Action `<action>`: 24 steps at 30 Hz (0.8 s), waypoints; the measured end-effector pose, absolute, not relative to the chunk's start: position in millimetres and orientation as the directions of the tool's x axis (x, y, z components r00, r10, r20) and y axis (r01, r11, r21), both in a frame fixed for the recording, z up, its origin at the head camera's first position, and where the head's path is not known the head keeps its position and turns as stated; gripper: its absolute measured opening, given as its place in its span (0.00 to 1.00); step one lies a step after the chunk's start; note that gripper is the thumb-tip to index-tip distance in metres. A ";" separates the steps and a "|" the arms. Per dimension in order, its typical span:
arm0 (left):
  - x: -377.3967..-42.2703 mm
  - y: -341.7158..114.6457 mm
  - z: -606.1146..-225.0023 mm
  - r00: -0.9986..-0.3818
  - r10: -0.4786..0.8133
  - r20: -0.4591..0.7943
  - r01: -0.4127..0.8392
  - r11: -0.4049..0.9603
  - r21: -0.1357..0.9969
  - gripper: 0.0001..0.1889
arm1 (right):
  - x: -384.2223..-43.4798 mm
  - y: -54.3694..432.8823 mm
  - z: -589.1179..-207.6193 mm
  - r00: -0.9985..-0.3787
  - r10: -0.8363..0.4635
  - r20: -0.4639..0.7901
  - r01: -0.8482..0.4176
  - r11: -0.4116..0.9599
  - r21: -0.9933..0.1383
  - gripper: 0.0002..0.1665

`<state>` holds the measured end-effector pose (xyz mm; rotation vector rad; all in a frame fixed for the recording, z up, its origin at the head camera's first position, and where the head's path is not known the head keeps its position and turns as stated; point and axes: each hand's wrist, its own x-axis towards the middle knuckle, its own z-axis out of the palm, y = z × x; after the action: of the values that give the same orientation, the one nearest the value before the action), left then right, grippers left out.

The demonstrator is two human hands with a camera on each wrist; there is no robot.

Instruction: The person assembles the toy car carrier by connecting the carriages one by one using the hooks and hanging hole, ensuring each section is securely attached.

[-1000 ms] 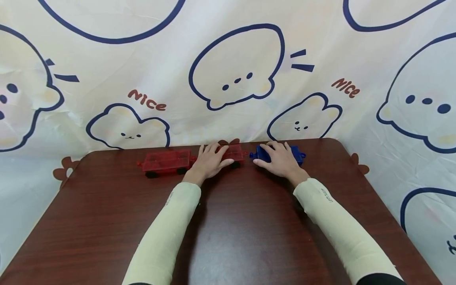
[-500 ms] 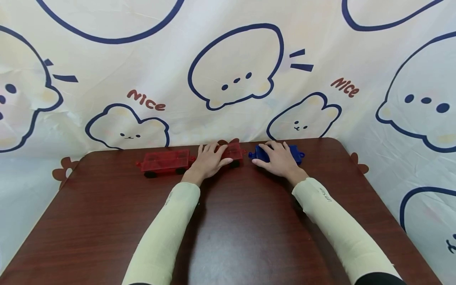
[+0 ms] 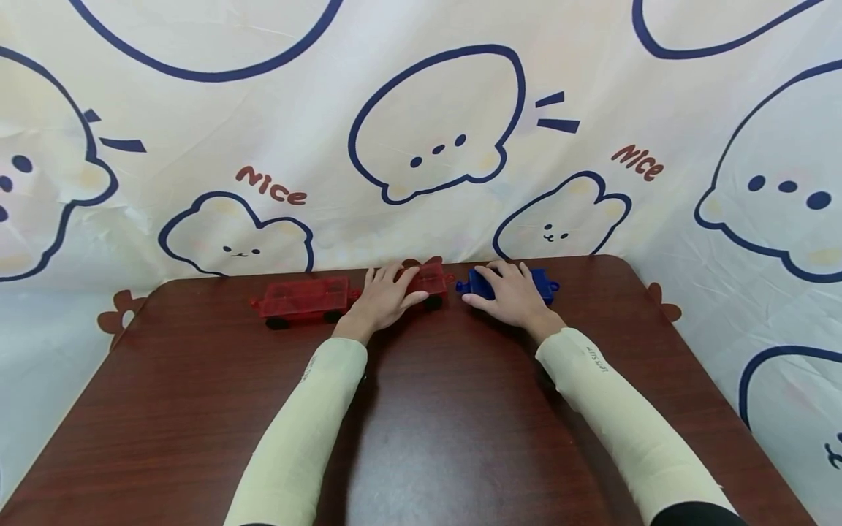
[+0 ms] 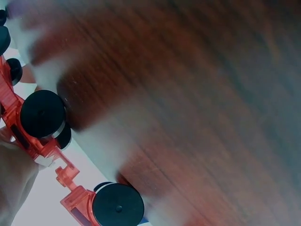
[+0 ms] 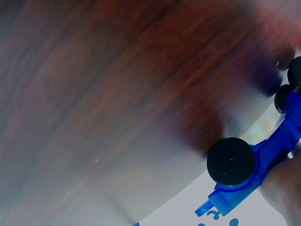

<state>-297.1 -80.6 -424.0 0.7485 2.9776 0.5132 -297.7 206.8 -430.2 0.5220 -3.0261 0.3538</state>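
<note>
1. Toy wagons sit in a row at the far edge of the desk (image 3: 421, 409): a small red wagon (image 3: 430, 280) under the left hand (image 3: 384, 298) and a blue wagon (image 3: 520, 285) under the right hand (image 3: 512, 297).
2. Left hand's grip lies over the small red wagon, fingers curled over its top and thumb at its near side.
3. Right hand's grip covers the blue wagon the same way, fingers over the top.
4. Both wagons stand on black wheels, and their facing couplers are very near each other; whether they touch cannot be told.
5. A longer red wagon (image 3: 302, 299) stands just left of the left hand, apparently coupled to the small one.
6. A cartoon-printed cloth (image 3: 434, 131) hangs behind the desk.
</note>
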 end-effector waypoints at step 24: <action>-297.0 -79.7 -426.6 -0.882 0.467 0.060 0.460 0.826 0.324 0.36 | -299.0 200.5 -429.5 -0.944 -0.323 0.071 -0.331 0.919 -0.216 0.51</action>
<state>-297.0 -79.7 -426.6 0.7569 2.9814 0.5211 -299.0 200.5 -429.5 0.5193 -3.0443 0.3518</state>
